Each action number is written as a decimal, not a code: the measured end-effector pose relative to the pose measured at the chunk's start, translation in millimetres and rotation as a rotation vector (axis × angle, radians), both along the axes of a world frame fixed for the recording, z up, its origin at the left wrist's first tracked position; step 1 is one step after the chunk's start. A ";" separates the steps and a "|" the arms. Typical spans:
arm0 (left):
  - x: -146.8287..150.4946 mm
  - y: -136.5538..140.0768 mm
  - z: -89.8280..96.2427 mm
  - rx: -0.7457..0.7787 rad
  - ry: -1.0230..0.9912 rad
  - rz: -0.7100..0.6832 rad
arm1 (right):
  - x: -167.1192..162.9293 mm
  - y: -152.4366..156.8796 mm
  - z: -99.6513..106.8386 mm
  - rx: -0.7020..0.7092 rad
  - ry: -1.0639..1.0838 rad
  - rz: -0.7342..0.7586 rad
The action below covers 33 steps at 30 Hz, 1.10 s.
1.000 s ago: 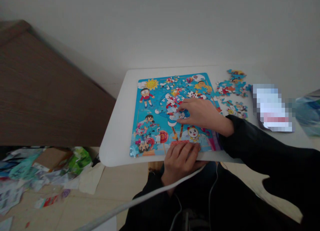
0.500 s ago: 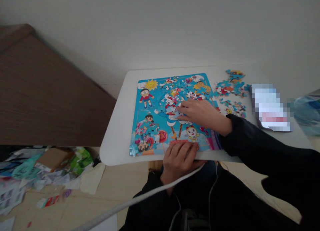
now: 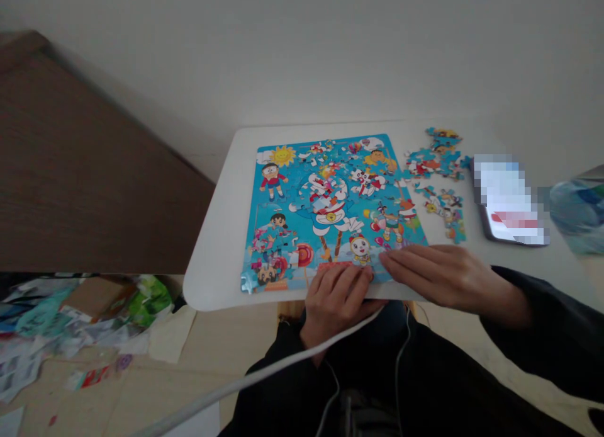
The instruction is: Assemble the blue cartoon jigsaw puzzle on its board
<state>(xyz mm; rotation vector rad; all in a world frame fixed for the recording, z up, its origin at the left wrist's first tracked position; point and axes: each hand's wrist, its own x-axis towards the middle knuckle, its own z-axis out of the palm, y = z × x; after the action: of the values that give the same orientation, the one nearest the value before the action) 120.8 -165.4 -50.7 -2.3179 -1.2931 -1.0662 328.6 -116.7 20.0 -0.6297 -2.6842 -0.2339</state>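
Legible text: none. Cartoon jigsaw puzzle (image 3: 325, 210): pictures only, no readable lettering at this size. Loose puzzle pieces (image 3: 436, 179): no readable print. Phone (image 3: 509, 201): screen pixelated, unreadable. Floor litter (image 3: 80, 323): printing too blurred to read.

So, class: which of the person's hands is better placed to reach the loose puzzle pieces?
Probably the right hand: it lies flat on the puzzle's near-right corner, nearer the loose pieces.
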 end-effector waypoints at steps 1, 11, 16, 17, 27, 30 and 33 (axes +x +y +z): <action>-0.4 -0.2 0.4 -0.008 0.006 -0.003 | 1.0 -7.3 -3.8 0.016 -0.019 0.001; -5.3 -2.1 2.9 -0.086 0.097 -0.023 | -3.1 -19.7 -14.9 -0.044 0.003 -0.166; -5.5 -0.9 3.1 -0.039 0.113 -0.011 | -3.8 -17.2 -18.2 -0.174 0.106 -0.229; -5.3 -0.8 3.3 -0.038 0.115 -0.011 | -3.3 -16.4 -19.5 -0.190 0.106 -0.234; -4.8 -1.4 3.1 -0.041 0.129 0.011 | -2.6 -22.5 -26.8 -0.102 0.059 -0.220; -4.6 -1.5 3.3 -0.046 0.134 0.017 | -4.5 -25.9 -24.6 -0.049 0.018 -0.220; -3.9 -1.5 3.9 -0.054 0.134 0.019 | -5.7 -26.6 -26.8 -0.029 0.023 -0.204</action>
<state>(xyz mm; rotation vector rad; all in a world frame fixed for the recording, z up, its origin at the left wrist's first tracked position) 116.9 -166.9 -46.8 -2.3671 -1.3045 -0.8638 322.9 -143.3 -6.8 -0.9110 -2.6055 -0.2400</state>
